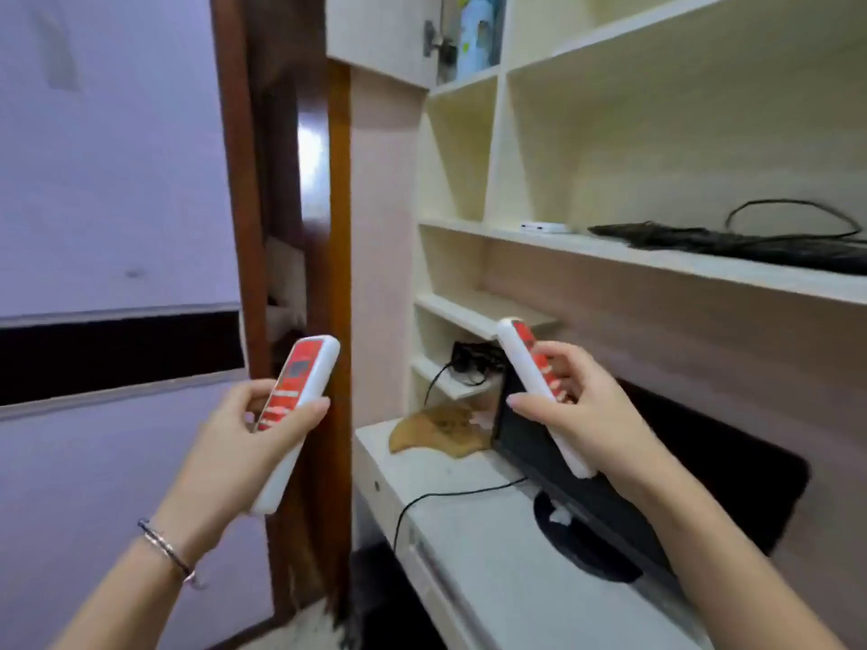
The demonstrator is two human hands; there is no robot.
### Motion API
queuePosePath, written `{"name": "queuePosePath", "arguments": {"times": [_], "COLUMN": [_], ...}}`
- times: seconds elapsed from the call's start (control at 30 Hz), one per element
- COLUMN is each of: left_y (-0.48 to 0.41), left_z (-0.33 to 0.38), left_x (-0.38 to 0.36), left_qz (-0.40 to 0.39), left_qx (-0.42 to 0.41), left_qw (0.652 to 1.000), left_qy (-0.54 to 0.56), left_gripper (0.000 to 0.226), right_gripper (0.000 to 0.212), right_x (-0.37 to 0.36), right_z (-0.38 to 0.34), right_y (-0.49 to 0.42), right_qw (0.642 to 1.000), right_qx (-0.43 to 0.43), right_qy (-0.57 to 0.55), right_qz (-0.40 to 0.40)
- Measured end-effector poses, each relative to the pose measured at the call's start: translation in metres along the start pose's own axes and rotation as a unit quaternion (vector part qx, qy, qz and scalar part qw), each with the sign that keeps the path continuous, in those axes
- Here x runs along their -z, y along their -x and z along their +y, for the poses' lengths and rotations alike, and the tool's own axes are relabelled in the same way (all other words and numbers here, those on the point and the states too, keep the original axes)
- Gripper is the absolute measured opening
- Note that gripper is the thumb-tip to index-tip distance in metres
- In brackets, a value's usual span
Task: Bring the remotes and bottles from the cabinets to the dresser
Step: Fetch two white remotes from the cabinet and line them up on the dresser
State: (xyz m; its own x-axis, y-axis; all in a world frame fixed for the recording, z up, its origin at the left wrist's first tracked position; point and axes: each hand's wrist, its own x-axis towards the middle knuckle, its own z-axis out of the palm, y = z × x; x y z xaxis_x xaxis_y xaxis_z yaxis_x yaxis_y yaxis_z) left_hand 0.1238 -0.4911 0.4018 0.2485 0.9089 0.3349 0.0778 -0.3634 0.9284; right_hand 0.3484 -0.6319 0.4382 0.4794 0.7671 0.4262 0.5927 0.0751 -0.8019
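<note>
Left hand [253, 429] gripping a slim white remote with red face [295, 415] tilted upward, right hand [586, 415] clasping a matching white-and-red remote [539, 387] above the pale tabletop [469, 523], both forearms reaching forward

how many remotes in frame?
2. One white remote with a red face is held in the left hand; the other white-and-red remote is in the right hand. More may sit unseen in closed cabinets.

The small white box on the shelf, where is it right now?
In the head view, the white box lies on the long shelf, right of centre, left of the black cables.
</note>
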Motion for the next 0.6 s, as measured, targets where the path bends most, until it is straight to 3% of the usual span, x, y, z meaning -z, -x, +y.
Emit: {"name": "queuePosePath", "arguments": {"times": [0.27,0.6], "left_y": [0.116,0.312], "left_z": [-0.195,-0.287], "left_x": [0.171,0.27], "left_qz": [0.115,0.309], "left_qx": [0.261,0.481], "left_qw": [0.956,0.818], "left_qy": [-0.064,-0.062], "left_gripper": [0.024,0.025], "right_gripper": [0.05,0.064], "right_x": [-0.255,-0.419], "right_z": [0.087,0.118], "right_y": [0.093,0.196], "right_qw": [0.954,0.849], "right_qx": [-0.185,-0.223], "right_qy": [-0.028,0.066], "right_qz": [-0.235,-0.474]}}
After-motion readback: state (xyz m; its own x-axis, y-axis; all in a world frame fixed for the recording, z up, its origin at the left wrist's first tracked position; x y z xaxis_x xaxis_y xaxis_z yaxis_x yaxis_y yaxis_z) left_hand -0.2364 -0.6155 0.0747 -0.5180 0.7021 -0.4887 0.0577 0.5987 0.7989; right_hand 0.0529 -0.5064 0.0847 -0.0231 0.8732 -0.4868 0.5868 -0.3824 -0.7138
